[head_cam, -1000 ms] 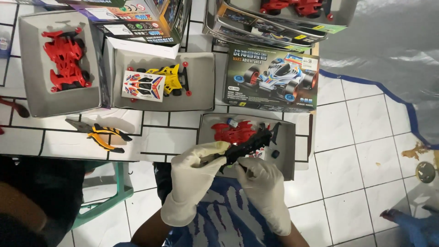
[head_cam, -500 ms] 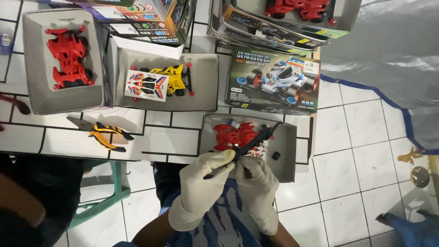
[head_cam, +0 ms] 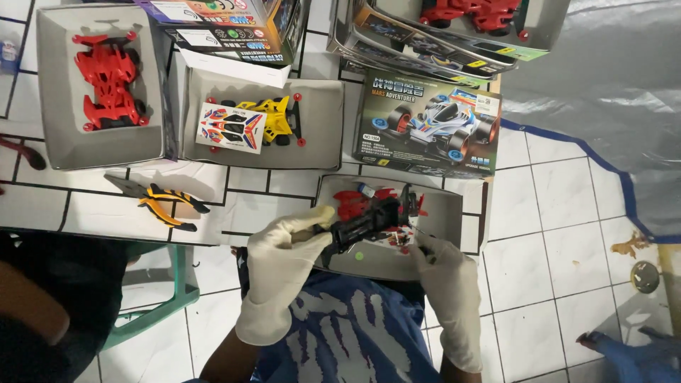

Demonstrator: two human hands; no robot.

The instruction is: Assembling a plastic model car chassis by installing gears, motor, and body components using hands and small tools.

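Observation:
Both my hands wear pale rubber gloves. My left hand (head_cam: 284,262) grips one end of a black toy car chassis (head_cam: 369,221) held over an open grey box (head_cam: 454,213). My right hand (head_cam: 447,273) is closed at the chassis's other end, pinching a small part that I cannot make out. Red plastic parts (head_cam: 351,203) lie in that box under the chassis.
A grey box with a red toy car (head_cam: 106,78) sits far left; another holds a yellow car (head_cam: 278,117) and a sticker sheet (head_cam: 230,128). Yellow-handled pliers (head_cam: 167,202) lie on the tiled floor. A printed kit box (head_cam: 429,124) stands behind. A green stool (head_cam: 159,298) is at lower left.
My hands shifted slightly with the chassis, and my right hand moved from under it to its right end. The camera view has drifted a little.

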